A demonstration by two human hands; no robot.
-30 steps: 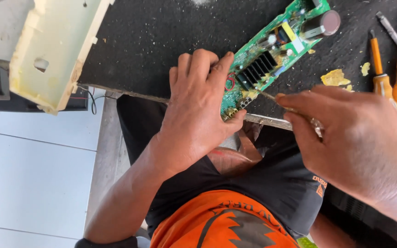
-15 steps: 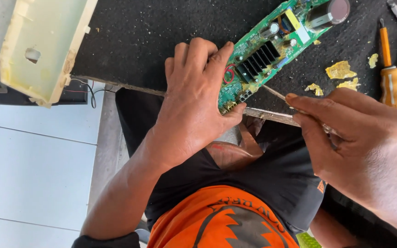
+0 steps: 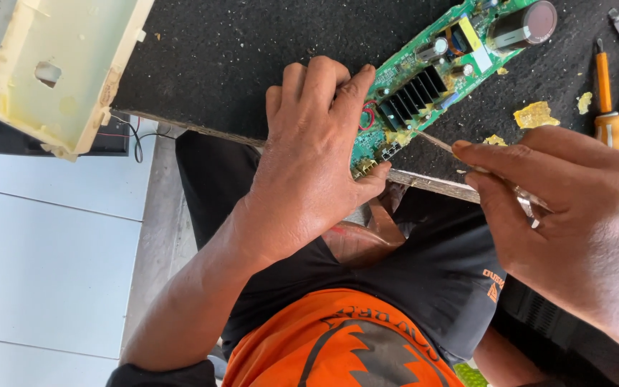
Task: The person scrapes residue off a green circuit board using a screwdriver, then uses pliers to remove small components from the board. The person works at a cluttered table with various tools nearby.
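A: A white tiled floor (image 3: 51,244) is seen below a bench (image 3: 252,57) covered in black, gritty matting; a yellowed plastic housing (image 3: 66,68) overhangs its far corner.

B: And the largest thing being worked on?

A: A green circuit board (image 3: 424,86) is laid aslant at the bench edge, its lower end jutting slightly past the rim. It is pinned flat by the left hand (image 3: 309,165), whose fingers are spread and pressed over the board's lower end — nothing is gripped, only held down.

B: The other hand?

A: The right hand (image 3: 567,208) is clenched around a thin metal tool (image 3: 435,142), pinched between thumb and forefinger, with its tip touching the board just beside the black finned heat sink (image 3: 413,97).

B: What could go wrong?

A: The board could be tipped off the edge if the pressing hand were eased, since little of that end is supported. The tip could be skidded across the surface by too much force — a trace might be scratched, or the small red wire loop (image 3: 367,115) snagged. The left thumb lies close to the tip's path and could be jabbed.

B: Anything smaller?

A: Yellow crumbs of glue (image 3: 535,115) are scattered near the orange-handled screwdrivers (image 3: 607,93); such bits could be ground under the board.
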